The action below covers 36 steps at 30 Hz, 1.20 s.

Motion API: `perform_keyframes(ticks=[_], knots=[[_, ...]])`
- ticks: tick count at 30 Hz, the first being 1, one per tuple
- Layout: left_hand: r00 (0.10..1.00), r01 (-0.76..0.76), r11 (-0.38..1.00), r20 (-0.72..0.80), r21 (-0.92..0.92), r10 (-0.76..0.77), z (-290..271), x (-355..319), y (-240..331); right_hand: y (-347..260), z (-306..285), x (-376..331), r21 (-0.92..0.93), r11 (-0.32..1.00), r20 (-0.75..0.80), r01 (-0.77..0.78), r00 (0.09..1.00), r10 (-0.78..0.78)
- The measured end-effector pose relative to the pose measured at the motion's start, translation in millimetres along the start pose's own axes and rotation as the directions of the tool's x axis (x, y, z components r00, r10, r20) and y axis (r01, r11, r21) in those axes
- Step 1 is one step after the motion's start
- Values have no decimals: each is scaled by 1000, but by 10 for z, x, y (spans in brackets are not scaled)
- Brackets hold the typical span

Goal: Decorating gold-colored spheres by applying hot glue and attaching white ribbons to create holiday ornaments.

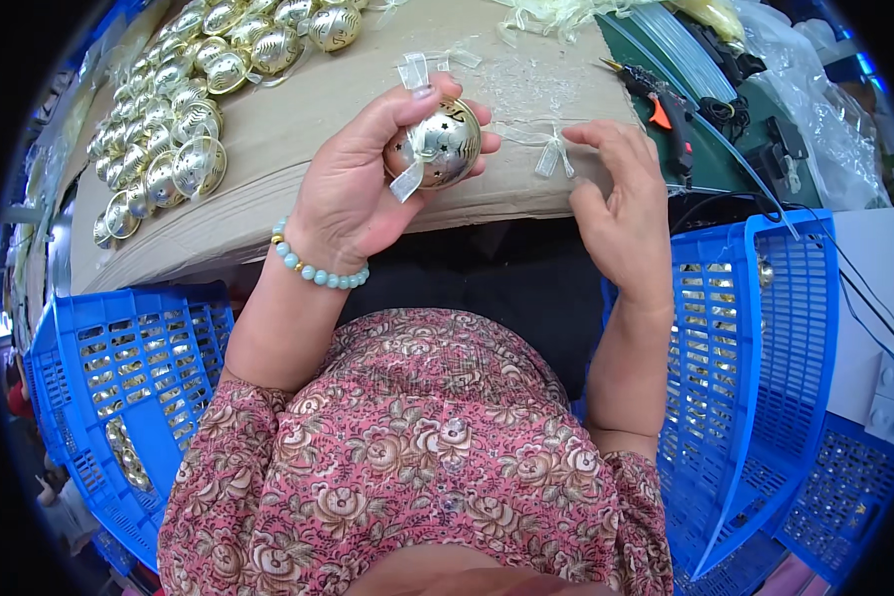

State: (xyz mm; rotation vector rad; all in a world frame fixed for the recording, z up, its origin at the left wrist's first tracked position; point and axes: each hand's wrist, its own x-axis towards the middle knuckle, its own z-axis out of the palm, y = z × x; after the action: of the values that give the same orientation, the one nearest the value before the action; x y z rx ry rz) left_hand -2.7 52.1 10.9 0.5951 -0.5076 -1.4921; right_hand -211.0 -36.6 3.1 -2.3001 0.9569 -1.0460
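My left hand point(363, 164), with a beaded bracelet at its wrist, is closed around a shiny gold ball ornament point(452, 149) with star-shaped cutouts. A sheer pale ribbon bow point(407, 184) lies across the ornament's face, one tail hanging over the palm and another sticking up by the thumb. On the cardboard point(368, 84) to the right lies a loose ribbon bow point(550, 157). Beside that bow is my right hand point(621, 204), thumb and fingers apart and nothing visible between them.
Rows of gold ornaments point(199, 79) cover the cardboard's left side. A glue gun point(666, 114) with an orange trigger, clear sticks point(690, 55) and cables lie at the right on green. Blue plastic baskets flank me, left point(55, 387) and right point(750, 348). More ribbon point(551, 15) lies at the far edge.
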Motion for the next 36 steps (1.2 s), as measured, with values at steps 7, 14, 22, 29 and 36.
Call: perform_keyframes(ticks=[7,14,22,29,36], knots=[[987,-28,949,162,314,-24,135,-67,-56,203,70,0,-102,988,-37,115,992,-119],[984,2,863,152,505,-91,373,-96,-64,-177,-167,40,140,989,145,46,987,-66],[998,-36,924,60,381,14,360,37,-210,-220,-160,1,616,749,207,-244,968,145],[999,9,981,-39,195,-2,254,78,-196,-74,-3,-93,652,753,11,-90,994,109],[1000,-24,991,0,129,24,193,131,-196,-143,155,18,578,810,-99,96,994,-47]])
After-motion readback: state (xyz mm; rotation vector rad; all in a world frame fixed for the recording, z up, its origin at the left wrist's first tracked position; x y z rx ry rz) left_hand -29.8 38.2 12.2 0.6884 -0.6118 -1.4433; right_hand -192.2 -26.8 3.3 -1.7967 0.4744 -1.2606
